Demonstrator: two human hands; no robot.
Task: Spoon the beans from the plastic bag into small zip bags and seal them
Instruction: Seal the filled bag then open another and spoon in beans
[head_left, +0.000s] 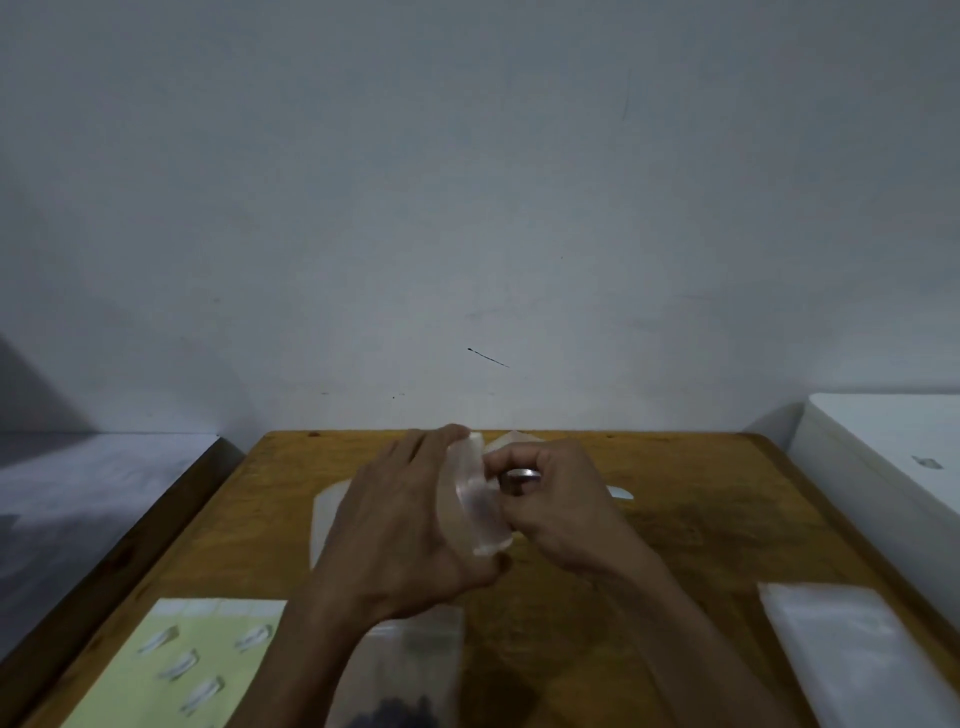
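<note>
My left hand (400, 519) and my right hand (556, 499) meet above the middle of the wooden table (701, 525). Between them they pinch a small clear zip bag (475, 499), held on edge with its mouth curved. A metal ring or spoon part (521, 474) shows at my right fingers; which it is I cannot tell. A clear bag with dark beans (400, 696) lies at the near edge under my left forearm. A flat clear plastic bag (327, 514) lies on the table behind my left hand.
A stack of empty clear zip bags (852, 649) lies at the near right. A pale yellow sheet with several small white pieces (187, 665) lies at the near left. A white box (893, 452) stands to the right of the table, and a grey wall rises behind.
</note>
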